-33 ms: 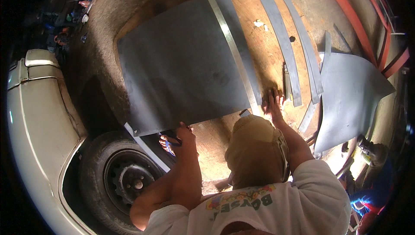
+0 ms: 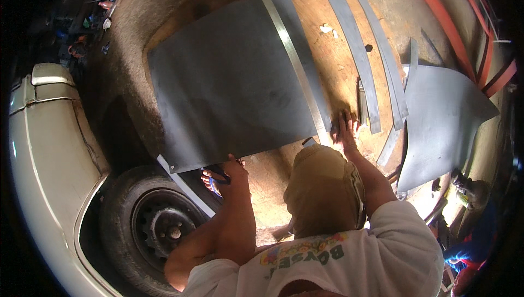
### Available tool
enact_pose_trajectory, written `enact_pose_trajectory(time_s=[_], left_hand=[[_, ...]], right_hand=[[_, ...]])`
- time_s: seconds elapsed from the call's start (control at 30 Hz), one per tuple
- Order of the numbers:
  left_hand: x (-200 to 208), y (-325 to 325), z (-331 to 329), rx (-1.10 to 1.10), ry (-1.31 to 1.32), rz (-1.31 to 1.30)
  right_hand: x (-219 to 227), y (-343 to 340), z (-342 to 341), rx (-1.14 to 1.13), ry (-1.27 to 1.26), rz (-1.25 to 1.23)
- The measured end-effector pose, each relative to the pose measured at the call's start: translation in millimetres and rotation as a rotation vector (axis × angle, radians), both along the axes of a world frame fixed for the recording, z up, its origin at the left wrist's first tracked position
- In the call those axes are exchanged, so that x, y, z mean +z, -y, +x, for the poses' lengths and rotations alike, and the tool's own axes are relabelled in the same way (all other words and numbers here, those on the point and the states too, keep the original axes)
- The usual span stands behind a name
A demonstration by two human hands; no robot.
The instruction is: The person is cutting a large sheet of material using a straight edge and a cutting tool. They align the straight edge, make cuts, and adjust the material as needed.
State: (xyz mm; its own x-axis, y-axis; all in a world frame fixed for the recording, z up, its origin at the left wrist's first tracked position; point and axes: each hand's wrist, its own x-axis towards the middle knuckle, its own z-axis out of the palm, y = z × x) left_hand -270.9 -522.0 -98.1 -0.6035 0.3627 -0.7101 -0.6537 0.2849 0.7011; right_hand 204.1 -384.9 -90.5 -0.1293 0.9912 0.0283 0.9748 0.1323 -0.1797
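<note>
Surface: plywood board [image 2: 339,73] on a rough concrete floor [image 2: 128,37]. Dark grey sheet [image 2: 234,84] lies across the board's left part, overhanging near the wheel [image 2: 164,220] of a pale car [image 2: 54,133]. Metal bar [image 2: 293,59] lies lengthwise over the sheet, toward its right side. Right of the sheet: grey strips [image 2: 357,51], a slim tool [image 2: 361,103] and small pale scraps [image 2: 327,29]. Beyond the board, right: a second sheet [image 2: 447,122], buckled, and a red frame [image 2: 456,32]. Bright light on the near wood; room edges dark.

Left hand [image 2: 236,168]: at the sheet's near edge, fingers bent. Cannot tell whether it grips the edge or anything below. Right hand [image 2: 347,128]: down on the board, just beside the bar's near end, fingers extended and slightly spread; no hold on anything seen, though its underside is hidden.

Hidden or unclear: bent knee [image 2: 323,182] covers board near the bar's end; sheet under the bar not visible, so one piece or two cannot be told. Foot in blue sandal [image 2: 217,179] partly covered. Car and frame cut off by the lens rim. Clutter [image 2: 76,51], upper left, too dark to identify.
</note>
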Motion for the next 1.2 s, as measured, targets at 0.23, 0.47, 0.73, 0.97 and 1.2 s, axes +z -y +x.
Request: enact_pose_trajectory(time_s=[0.23,0.47,0.73,0.97,1.2], left_hand=[[23,-4,56,0.047,-0.007,-0.205],[30,-3,61,-0.073,0.219,-0.28],[98,7,91,-0.505,0.282,-0.558],[148,-40,44,-0.945,0.472,-0.022],[207,-247,31,-1.904,-0.919,-0.253]], right_hand=[[12,3,7,-0.038,-0.085,-0.076],[14,-2,7,-0.003,-0.161,0.007],[18,2,4,-0.052,-0.207,-0.06],[27,3,5,-0.058,-0.18,-0.113],[32,-8,-1,-0.022,-0.129,-0.259]])
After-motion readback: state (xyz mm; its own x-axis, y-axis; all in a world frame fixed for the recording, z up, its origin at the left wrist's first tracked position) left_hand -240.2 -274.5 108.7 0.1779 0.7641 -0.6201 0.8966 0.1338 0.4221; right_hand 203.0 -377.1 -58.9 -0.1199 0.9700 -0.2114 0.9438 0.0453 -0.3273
